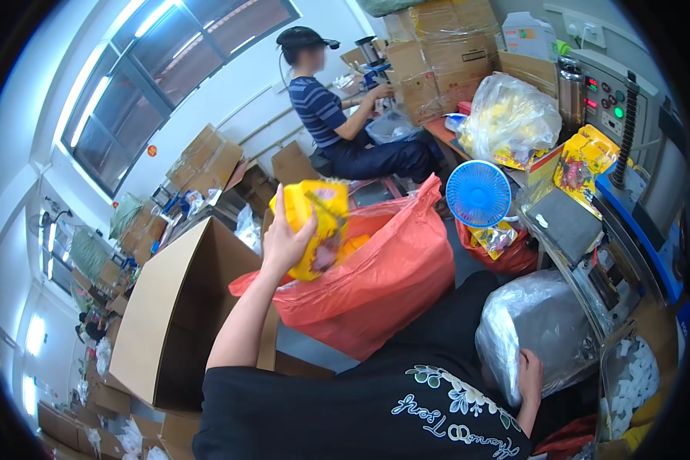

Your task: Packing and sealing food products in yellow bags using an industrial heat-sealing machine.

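My left hand (284, 241) is raised and closed on a yellow printed pouch (328, 226), thumb on the near face. The pouch is above the mouth of a large red plastic bag (376, 295), in which some orange-yellow shows. Low on the right, my right hand (529, 376) has its fingers curled at the edge of a big clear plastic bag (540, 310) beside my leg. What lies inside the clear bag is hard to make out.
An open cardboard box (161, 307) stands to the left. On the right are a blue fan (478, 193), a machine with a control panel (609, 96), more yellow pouches (585, 165) and a bin of white pieces (634, 379). A co-worker (326, 107) sits at the far side.
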A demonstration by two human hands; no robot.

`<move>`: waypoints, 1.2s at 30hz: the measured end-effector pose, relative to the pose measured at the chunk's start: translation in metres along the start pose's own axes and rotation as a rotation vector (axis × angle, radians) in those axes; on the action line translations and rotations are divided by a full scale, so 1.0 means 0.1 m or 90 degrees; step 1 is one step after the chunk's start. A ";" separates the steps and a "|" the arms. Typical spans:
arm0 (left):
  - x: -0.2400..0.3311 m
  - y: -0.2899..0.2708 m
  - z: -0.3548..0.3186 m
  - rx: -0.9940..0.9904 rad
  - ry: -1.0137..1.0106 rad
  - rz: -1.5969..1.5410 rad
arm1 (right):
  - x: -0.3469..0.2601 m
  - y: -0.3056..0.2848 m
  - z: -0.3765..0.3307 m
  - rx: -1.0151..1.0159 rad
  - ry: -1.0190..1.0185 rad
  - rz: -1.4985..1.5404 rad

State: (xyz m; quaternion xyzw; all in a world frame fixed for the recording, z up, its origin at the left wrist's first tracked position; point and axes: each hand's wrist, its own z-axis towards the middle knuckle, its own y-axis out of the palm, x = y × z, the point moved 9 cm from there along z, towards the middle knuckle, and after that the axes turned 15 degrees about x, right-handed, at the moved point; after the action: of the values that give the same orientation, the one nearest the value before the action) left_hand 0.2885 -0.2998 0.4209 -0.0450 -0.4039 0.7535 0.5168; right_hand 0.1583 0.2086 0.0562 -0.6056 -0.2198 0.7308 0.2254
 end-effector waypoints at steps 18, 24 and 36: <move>2.82 1.98 -3.35 -1.074 -0.251 -0.669 | -0.26 -0.57 -0.50 0.228 0.413 0.741; 2.49 2.37 -3.25 -1.413 -0.363 -0.492 | -0.26 -0.52 -0.54 0.173 0.470 0.848; 2.35 2.48 -2.98 -1.575 -0.132 -0.590 | -0.86 -0.31 -0.08 -0.059 0.385 0.683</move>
State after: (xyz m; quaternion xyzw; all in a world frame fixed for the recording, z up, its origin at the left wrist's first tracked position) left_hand 0.1406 0.0244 0.1408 -0.2847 -0.8349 -0.3545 0.3100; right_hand 0.1822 0.1831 0.1409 -0.8214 0.1573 0.5280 -0.1477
